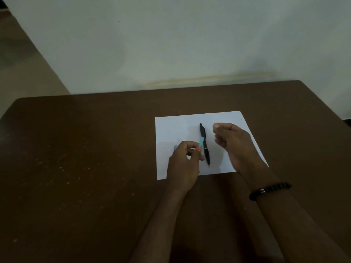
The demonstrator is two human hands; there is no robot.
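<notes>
Left hand (183,160): sat at 7 o'clock from the paper's middle, over the near-left part of the sheet, with thumb and fingers curled and pinching a light blue pen (201,142).
Light blue pen: ran through that pinch. A short end showed past the knuckles at 9 o'clock. The longer end pointed toward 1 o'clock and met the barrel of the black pen (205,143); whether it touched or hung just over could not be told.
Black pen: lay on the sheet of paper (171,130) near its middle, clip end at 12 o'clock and tip at about 5 o'clock.
Right hand (235,145): was at 3 o'clock of the black pen and apart from it, fingers curled in narrow, thumb tip by the forefinger, with nothing seen in them.
Bracelet (270,190): dark beads, round the right wrist.
Sheet of paper: white, flat on the brown table (85,158), at 2 o'clock from the table's middle.
Wall (171,44): pale, beyond the table's 12 o'clock edge.
</notes>
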